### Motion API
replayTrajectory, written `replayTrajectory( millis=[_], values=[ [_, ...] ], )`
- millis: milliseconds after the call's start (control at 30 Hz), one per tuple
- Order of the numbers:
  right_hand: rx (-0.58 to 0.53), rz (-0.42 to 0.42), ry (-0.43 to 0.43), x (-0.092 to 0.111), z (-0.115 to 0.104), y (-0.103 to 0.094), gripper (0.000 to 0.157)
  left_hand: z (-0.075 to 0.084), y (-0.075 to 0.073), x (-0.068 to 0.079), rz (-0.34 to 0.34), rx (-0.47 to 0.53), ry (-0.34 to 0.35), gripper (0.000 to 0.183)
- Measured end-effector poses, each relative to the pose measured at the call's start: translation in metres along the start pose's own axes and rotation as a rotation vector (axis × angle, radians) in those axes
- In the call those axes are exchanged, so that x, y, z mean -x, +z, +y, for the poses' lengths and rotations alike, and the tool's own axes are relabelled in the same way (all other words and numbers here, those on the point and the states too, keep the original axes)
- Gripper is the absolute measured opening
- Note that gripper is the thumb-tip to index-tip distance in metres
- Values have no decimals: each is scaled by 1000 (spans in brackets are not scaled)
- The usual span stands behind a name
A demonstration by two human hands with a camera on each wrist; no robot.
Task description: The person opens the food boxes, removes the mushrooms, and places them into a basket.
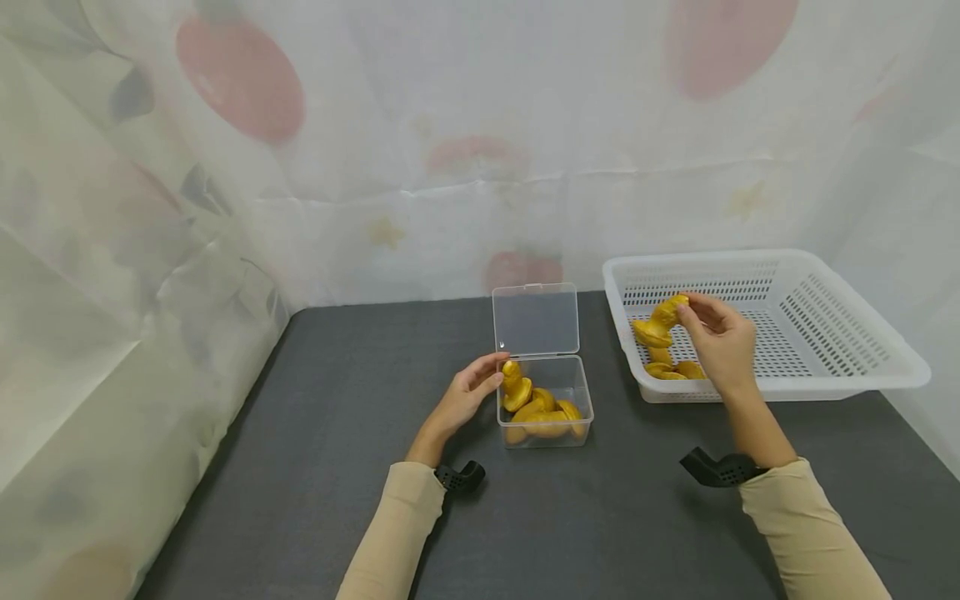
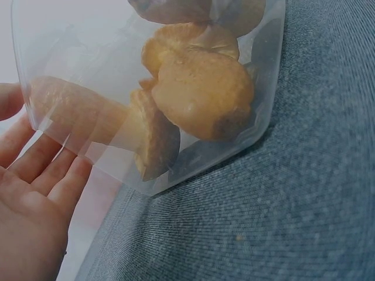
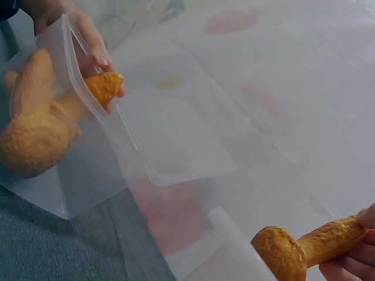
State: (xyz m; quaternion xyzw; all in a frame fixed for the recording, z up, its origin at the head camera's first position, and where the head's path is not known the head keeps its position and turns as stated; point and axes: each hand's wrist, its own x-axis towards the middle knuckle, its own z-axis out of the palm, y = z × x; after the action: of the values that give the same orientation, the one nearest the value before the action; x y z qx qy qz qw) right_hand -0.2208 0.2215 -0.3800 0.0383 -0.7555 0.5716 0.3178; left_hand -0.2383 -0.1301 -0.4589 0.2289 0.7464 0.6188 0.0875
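Note:
My right hand (image 1: 718,342) pinches the stem of a yellow-brown mushroom (image 1: 654,332) between thumb and fingers, above the left part of a white plastic basket (image 1: 855,385). In the right wrist view that mushroom (image 3: 281,254) has its cap turned away from the fingers. My left hand (image 1: 462,398) touches the left side of a clear plastic box (image 1: 547,437), its fingers (image 2: 55,167) fairly straight against the wall. Several similar mushrooms (image 2: 202,93) lie inside the box; one mushroom (image 1: 516,387) leans with its stem up near the left hand. The hinged lid (image 1: 536,321) stands raised at the back.
More mushrooms (image 1: 667,372) lie in the basket's near left corner. The dark grey table (image 1: 360,433) carries box and basket. A patterned, pale curtain (image 1: 465,100) hangs behind the table and along its left side.

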Motion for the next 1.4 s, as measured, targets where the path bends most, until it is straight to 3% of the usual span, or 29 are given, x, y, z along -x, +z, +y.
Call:
replayTrajectory(
  millis=[400, 700, 1067, 1400],
  values=[
    [141, 4, 103, -3, 13, -11, 27, 3, 2, 1, -1, -3, 0, 42],
    [207, 20, 111, -5, 14, -19, 30, 1, 1, 0, 2, -1, -2, 42],
    [194, -55, 59, 1, 7, -18, 27, 1, 1, 1, 6, -3, -9, 42],
    [47, -120, -47, 13, -7, -4, 23, 2, 0, 1, -3, 6, -18, 42]
  ],
)
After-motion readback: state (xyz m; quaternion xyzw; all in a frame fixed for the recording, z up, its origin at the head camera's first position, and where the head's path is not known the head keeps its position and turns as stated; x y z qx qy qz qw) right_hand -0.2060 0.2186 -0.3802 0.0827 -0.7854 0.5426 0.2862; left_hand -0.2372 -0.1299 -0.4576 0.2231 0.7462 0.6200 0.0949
